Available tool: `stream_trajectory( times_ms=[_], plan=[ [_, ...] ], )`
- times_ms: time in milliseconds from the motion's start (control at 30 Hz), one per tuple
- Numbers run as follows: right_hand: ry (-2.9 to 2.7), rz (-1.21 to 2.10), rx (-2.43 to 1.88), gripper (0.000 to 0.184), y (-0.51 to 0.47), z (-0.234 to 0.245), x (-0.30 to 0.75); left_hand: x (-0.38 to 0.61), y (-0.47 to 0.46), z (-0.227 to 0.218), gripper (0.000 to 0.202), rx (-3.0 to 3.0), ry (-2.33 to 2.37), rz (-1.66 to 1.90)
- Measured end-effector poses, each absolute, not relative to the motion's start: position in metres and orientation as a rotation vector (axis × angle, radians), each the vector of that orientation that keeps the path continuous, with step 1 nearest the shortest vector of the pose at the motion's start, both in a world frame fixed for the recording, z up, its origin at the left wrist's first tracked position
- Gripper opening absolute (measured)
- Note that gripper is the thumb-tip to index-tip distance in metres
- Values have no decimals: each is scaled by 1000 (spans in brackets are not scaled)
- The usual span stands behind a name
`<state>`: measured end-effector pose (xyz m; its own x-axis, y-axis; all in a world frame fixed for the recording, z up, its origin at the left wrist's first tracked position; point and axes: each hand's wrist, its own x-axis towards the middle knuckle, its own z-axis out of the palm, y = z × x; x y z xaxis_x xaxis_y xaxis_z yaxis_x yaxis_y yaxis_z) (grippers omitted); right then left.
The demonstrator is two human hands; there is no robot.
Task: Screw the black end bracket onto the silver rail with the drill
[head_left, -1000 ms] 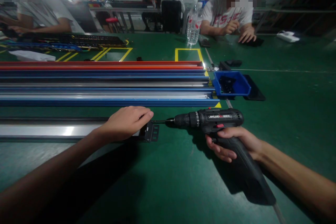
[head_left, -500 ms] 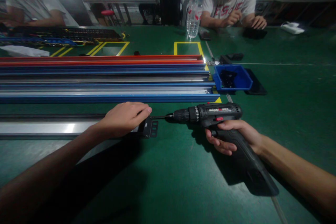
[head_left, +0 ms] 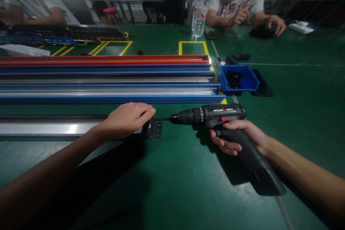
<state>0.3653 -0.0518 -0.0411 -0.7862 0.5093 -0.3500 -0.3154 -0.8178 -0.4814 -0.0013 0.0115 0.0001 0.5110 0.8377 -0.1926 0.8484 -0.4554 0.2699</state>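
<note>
My right hand (head_left: 234, 138) is wrapped round the grip of a black cordless drill (head_left: 221, 113), which points left. Its long bit (head_left: 162, 118) reaches the upper corner of a black slotted end bracket (head_left: 156, 130). That bracket sits at the right end of a silver metal profile (head_left: 59, 128) lying on the table. My left hand (head_left: 129, 118) lies closed over this end of the profile, thumb along the top near the bracket. Its other fingers are hidden behind the hand. Whether the bit sits in a screw is too small to tell.
Behind the profile lie several long blue and silver rails (head_left: 107, 99) and an orange one (head_left: 107, 59). A blue bin (head_left: 242, 88) of black parts stands right of them. Further back are clear bottles (head_left: 198, 18) and a co-worker's hands (head_left: 275, 24) across the green table (head_left: 194, 187).
The drill and both my hands keep almost the same place; the view has shifted slightly. Across the table, a co-worker's hand has moved to the right.
</note>
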Motion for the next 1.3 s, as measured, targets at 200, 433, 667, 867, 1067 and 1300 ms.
stream_trajectory(
  times_ms=[200, 433, 667, 867, 1067, 1300],
  plan=[
    [-548, 2537, -698, 34, -51, -40, 365, -1, 12, 0, 57, 2419, 1445, -58],
    [-560, 2535, -698, 34, -51, -40, 365, -2, 12, 0, 57, 2424, 1423, -44],
    [-546, 2544, -669, 36, -51, -41, 365, -1, 11, 0, 57, 2436, 1406, -41],
    [-540, 2544, -681, 35, -51, -40, 365, -1, 11, 2, 57, 2425, 1418, -28],
    [-536, 2541, -663, 35, -51, -41, 365, -2, 11, 0, 58, 2428, 1415, -27],
    [-532, 2554, -649, 36, -52, -38, 366, -2, 11, -1, 56, 2406, 1402, -19]
  ],
)
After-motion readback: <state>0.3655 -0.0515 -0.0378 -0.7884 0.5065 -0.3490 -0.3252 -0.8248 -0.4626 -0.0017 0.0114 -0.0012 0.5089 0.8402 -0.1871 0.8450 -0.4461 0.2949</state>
